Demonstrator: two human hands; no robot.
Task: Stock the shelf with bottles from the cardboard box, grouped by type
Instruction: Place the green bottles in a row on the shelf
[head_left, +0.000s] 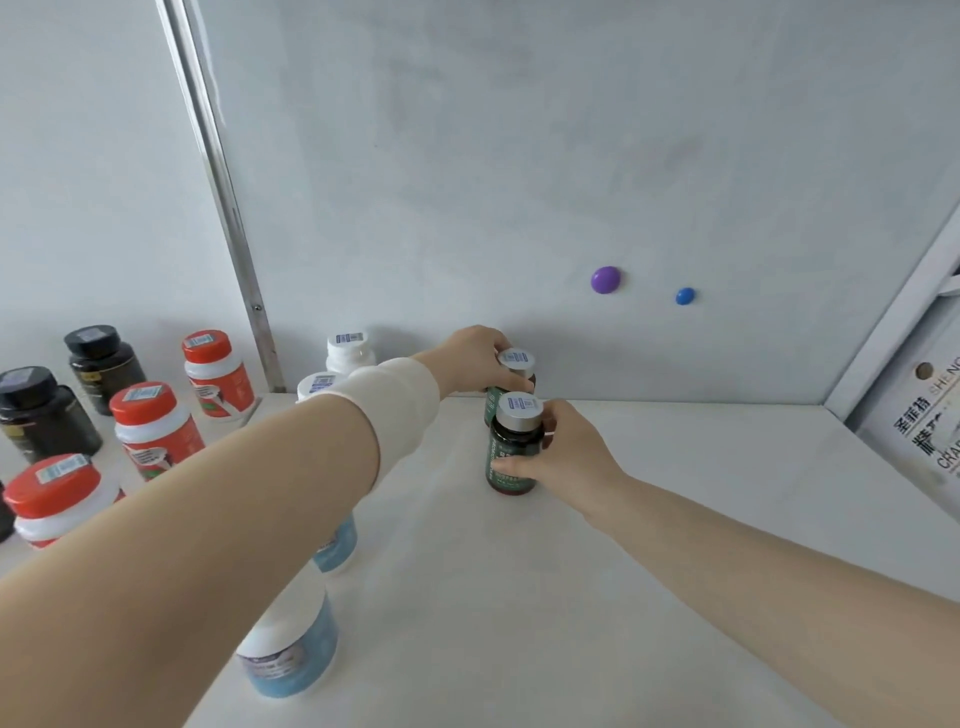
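Two dark green silver-capped bottles stood upright on the white shelf (675, 519). The left hand (475, 358) gripped the rear bottle (517, 361) by its cap and shoulder, fingers curled round it. The right hand (571, 457) held the front bottle (511, 441), thumb and fingers wrapped round its body. The rear one stood at twelve o'clock of the front one, just beside it. At nine o'clock of the pair, white-capped blue-labelled bottles (291, 649) ran in a line under the left forearm; farther out stood red-capped jars (153, 426) and black jars (104, 364). A purple magnet (605, 279) and a blue magnet (685, 296) sat on the back panel at one o'clock, and a printed white carton (914, 415) at three o'clock.
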